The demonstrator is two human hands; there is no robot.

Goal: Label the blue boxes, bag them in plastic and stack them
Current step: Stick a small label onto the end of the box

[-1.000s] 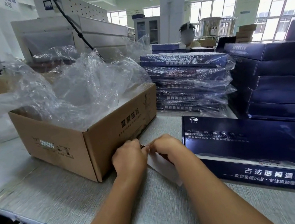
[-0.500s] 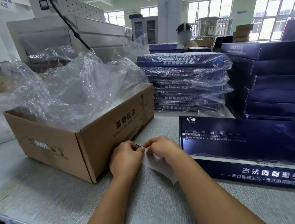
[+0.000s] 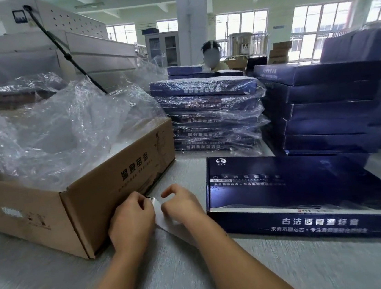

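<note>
Two hands meet above the grey table [image 3: 172, 278]. The left hand [image 3: 131, 221] pinches the far tip of a white label strip [image 3: 171, 227], which runs lengthwise from that pinch back toward the person, under the right wrist. The right hand [image 3: 183, 207] curls just beside the pinch, its hold unclear. Right of both lies a blue box [image 3: 298, 186], lengthwise left to right.
</note>
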